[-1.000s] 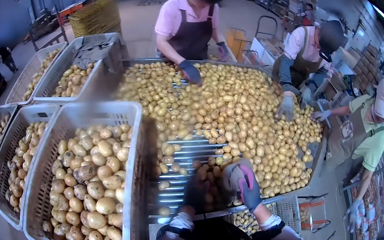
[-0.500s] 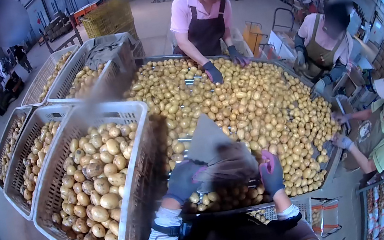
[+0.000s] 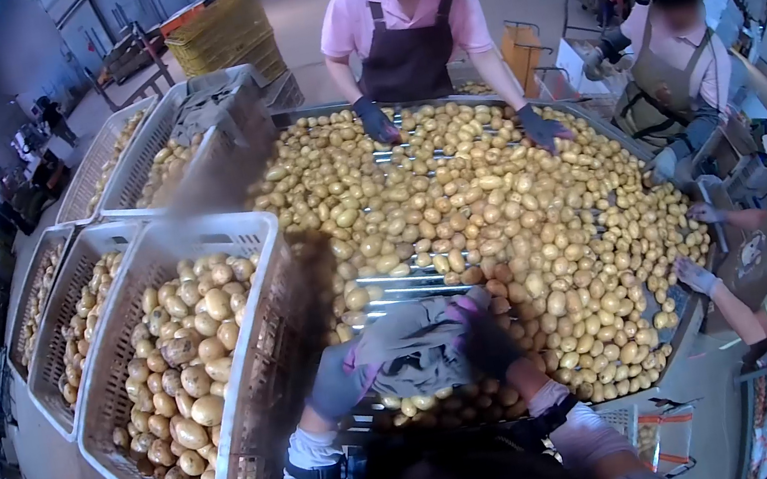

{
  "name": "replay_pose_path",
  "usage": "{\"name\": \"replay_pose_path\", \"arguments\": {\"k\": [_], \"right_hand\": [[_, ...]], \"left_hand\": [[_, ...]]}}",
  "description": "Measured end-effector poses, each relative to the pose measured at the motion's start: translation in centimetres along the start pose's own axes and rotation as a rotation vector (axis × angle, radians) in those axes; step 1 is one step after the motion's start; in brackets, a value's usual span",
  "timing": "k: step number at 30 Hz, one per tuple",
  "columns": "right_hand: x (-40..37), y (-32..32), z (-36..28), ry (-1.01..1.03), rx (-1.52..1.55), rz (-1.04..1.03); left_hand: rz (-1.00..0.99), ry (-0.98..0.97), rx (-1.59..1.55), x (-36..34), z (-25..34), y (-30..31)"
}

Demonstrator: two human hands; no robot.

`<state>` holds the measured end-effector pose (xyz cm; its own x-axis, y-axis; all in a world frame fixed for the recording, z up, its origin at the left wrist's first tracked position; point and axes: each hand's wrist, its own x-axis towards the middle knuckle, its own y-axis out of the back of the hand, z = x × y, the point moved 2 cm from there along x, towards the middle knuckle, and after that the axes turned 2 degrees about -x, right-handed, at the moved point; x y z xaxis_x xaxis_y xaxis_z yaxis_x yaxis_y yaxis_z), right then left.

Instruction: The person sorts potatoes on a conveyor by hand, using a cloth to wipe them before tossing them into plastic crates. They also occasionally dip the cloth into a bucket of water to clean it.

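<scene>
A crumpled grey cloth (image 3: pixel 412 351) is bunched up between my two gloved hands, over the near edge of the sorting table. My left hand (image 3: pixel 336 381), in a grey glove, is closed on its left side. On the cloth's right side my right hand (image 3: pixel 488 342) grips it too, with its fingers partly tucked behind the folds. Just beyond the cloth, bare metal rollers (image 3: pixel 407 286) show. Yellow potatoes (image 3: pixel 512 218) cover most of the table, and some lie below the cloth near my body.
White plastic crates (image 3: pixel 266 234) of potatoes stand at the left; a grey cloth (image 3: pixel 213 100) lies on one behind. Across the table a person (image 3: pixel 405 33) has gloved hands on the potatoes. Two co-workers (image 3: pixel 673 59) are at the right. Yellow crates (image 3: pixel 223 38) are stacked behind.
My right hand has come left from the potatoes onto the cloth, which is now bunched up instead of hanging spread. The person opposite has moved their hands apart across the potatoes.
</scene>
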<state>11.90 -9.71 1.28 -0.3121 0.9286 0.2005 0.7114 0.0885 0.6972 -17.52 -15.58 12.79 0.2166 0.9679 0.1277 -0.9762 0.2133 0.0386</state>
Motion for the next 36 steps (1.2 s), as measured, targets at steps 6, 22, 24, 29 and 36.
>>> {"name": "replay_pose_path", "arguments": {"k": [6, 22, 24, 29, 36], "right_hand": [[2.6, 3.0, 3.9, 0.058, 1.145, 0.053], [-7.9, 28.2, -8.1, 0.169, -0.091, 1.333], [-10.4, 30.0, -5.2, 0.091, -0.258, 1.303], [-16.3, 33.9, -1.1, 0.005, -0.709, 1.589], [-19.1, 38.7, 4.4, -0.124, -0.597, 1.730]], "left_hand": [[0.214, -0.132, 0.008, 2.0, 8.7, 2.6], [0.117, 0.132, 0.708, 3.3, -13.1, -4.3], [0.051, 0.115, 0.849, 2.8, -13.9, -5.7], [0.320, -0.080, 0.069, 3.7, -9.8, -3.9], [0.682, -0.774, 0.723, 3.4, 14.9, 0.1]]}}
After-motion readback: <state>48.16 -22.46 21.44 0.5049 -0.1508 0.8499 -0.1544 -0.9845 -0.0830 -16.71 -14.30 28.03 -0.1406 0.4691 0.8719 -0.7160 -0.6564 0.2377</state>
